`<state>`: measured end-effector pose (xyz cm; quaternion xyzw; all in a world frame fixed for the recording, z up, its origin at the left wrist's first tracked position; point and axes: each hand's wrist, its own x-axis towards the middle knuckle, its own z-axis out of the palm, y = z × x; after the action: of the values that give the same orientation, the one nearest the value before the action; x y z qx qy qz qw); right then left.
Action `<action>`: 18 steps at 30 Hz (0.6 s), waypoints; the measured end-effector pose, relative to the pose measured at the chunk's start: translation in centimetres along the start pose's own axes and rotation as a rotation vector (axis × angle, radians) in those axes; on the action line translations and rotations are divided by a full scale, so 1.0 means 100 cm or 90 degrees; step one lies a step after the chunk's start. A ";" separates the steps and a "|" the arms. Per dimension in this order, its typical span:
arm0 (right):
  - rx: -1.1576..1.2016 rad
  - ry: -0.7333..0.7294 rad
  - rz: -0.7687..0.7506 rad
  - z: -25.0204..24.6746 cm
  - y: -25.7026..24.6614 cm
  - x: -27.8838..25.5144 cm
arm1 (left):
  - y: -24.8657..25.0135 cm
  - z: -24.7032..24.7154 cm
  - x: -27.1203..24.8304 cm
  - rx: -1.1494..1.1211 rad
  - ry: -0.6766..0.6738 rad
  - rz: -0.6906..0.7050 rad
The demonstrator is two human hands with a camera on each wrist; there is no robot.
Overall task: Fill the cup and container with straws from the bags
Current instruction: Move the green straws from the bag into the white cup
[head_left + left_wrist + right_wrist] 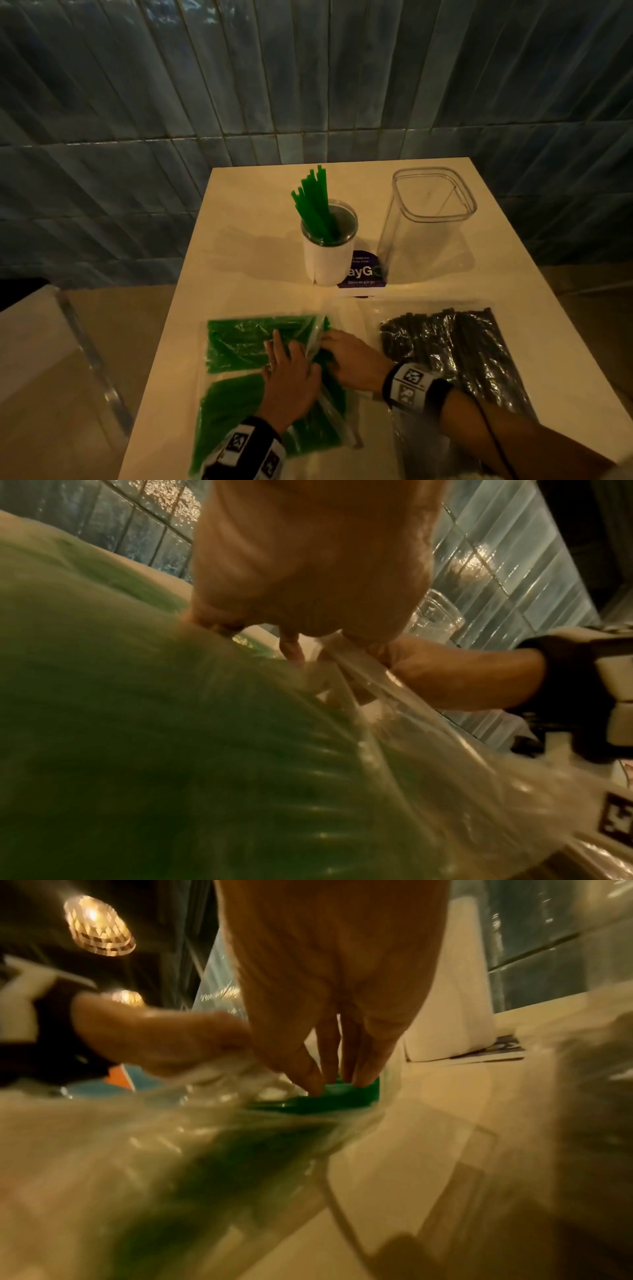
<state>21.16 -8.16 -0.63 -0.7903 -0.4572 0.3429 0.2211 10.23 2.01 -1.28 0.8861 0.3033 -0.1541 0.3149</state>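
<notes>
Right hand [352,359] fingers pinch green straws [342,1096] at bag [308,428] mouth — left hand [291,380] flat, pressing bag, lower centre.

White table [239,212] against blue-grey tiled wall [171,85]. Purple-and-white card [363,274] lies flat on table, print partly hidden. Clear acrylic panel [89,356] at left edge of table. Two lit lamps [99,926] overhead in right wrist view, blurred.
</notes>
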 end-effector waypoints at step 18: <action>-0.281 -0.019 0.088 0.010 -0.008 0.007 | 0.004 -0.013 -0.021 -0.057 0.060 0.027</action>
<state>20.26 -7.13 -1.00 -0.8437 -0.4690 0.2608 0.0117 8.95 1.70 0.82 0.8835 0.3057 -0.0918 0.3429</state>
